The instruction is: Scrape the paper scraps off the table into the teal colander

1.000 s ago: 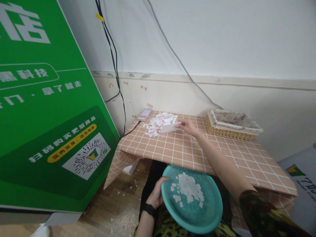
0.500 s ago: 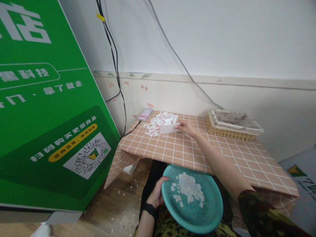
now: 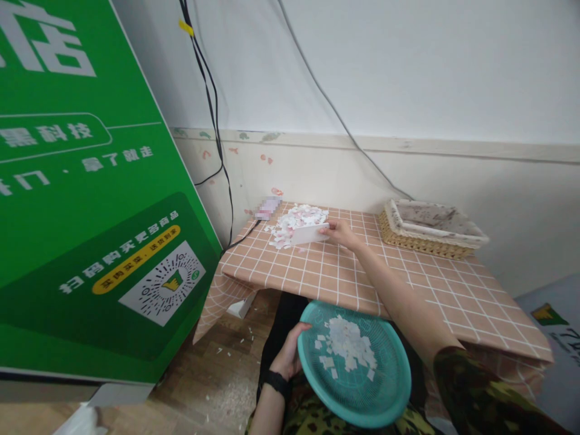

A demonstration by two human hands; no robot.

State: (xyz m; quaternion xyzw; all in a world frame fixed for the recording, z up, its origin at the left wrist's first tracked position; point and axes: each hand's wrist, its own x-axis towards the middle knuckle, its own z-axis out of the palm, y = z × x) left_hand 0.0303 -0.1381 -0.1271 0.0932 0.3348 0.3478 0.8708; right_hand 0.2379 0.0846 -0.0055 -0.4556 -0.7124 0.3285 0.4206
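My left hand [image 3: 291,355] grips the left rim of a round teal plastic basket [image 3: 312,396], which rests over my lap below the table edge. White paper scraps [image 3: 348,343] lie in the basket's middle. On the table, my right hand [image 3: 339,234] pinches the right end of a flat white card [image 3: 309,234], held on its long edge. Behind and left of the card spreads a heap of white and pinkish paper scraps [image 3: 296,217]. Whether the card touches those scraps I cannot tell.
A brown checked tablecloth [image 3: 267,266] covers the table against the wall. At the right rear stands a cloth-lined wicker basket [image 3: 426,232]. A tall green sign [image 3: 86,199] rises on the left, beside hanging black cables [image 3: 217,133]. Bits of paper litter the wooden floor [image 3: 226,374].
The view has shifted very slightly. The card in my right hand has tilted a little and stays in front of the heap. My left hand keeps its hold on the teal basket.
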